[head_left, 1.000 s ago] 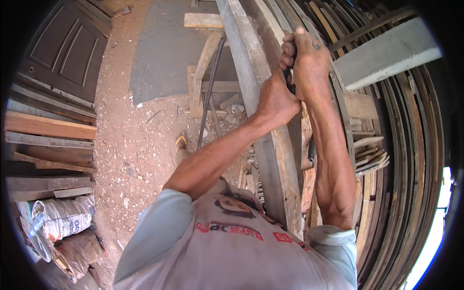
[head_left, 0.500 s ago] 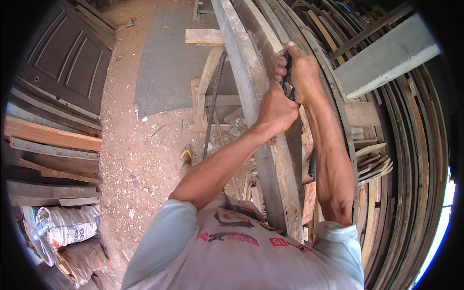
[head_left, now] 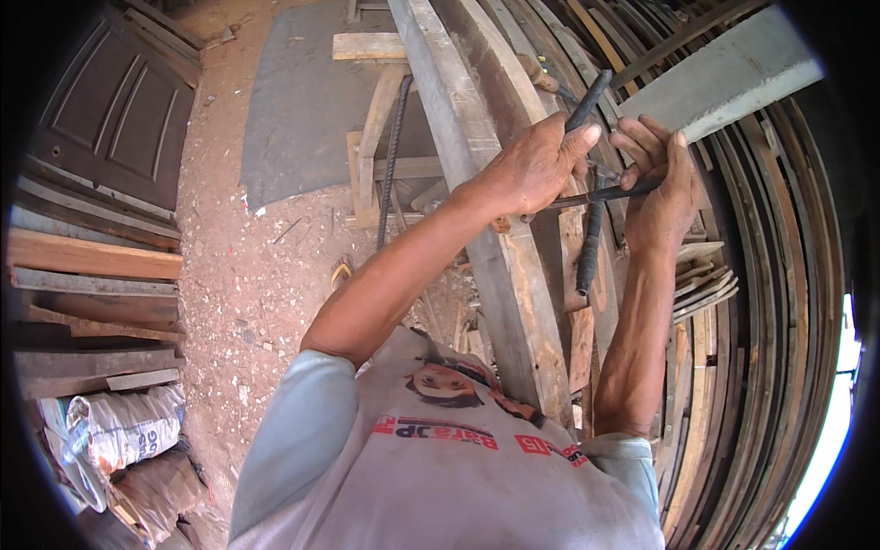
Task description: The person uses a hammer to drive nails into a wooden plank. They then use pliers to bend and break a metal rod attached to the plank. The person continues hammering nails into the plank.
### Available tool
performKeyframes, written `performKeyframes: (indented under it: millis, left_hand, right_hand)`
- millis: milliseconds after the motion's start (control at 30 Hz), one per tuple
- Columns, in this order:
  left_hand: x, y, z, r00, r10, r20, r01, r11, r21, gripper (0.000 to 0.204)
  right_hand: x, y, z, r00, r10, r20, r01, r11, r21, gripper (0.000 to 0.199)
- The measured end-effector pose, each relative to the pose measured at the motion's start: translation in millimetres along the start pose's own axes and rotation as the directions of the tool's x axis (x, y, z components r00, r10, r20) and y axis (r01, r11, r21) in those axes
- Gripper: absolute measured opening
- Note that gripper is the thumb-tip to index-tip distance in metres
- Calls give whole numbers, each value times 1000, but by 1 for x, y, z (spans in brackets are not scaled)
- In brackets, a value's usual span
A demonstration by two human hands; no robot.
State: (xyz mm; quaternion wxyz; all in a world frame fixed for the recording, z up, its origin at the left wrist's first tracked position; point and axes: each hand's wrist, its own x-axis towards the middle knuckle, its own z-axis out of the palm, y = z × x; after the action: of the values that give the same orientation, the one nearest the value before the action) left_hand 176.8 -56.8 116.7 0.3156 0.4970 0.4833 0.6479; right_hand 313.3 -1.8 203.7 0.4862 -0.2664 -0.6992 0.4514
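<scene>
Ground (head_left: 275,266): reddish dirt strewn with wood chips, filling the left middle of the view.
Stacked timber (head_left: 770,302): long curved boards standing on edge along the right side, packed close together.
Dark panelled door (head_left: 110,119): lies flat at upper left, beside loose planks (head_left: 92,257) piled below it.
Grey beam (head_left: 477,192): a long weathered plank running from the top centre down toward the person's chest; both forearms cross over it.
Wooden trestle (head_left: 376,119): pale frame under the beam's far end, with a ribbed steel bar (head_left: 392,156) leaning against it.
Sacks (head_left: 119,431): filled bags at lower left, near the plank pile.
Left hand (head_left: 536,170): fingers curled tight into a fist around the upper handle of a dark tool, thumb extended along it; the hand rests against the beam's right edge.
Right hand (head_left: 655,188): fingers half-bent and closed over the tool's thin lower part, palm turned toward the left hand, the two hands just beside each other.
Dark tool (head_left: 591,197): a black-handled metal implement held between both hands, right of the beam; its exact kind cannot be told.
</scene>
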Motion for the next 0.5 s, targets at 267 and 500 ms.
performKeyframes:
  millis: [267,500]
  left_hand:
    - [-13,-15,-13,999,18,-47,-14,997,72,72]
    - [-16,-30,-3,986,157,-56,-159,987,-34,74]
  right_hand:
    - [-15,14,7,998,58,10,-59,994,91,55]
    - [-18,14,26,987,-160,7,160,987,-16,62]
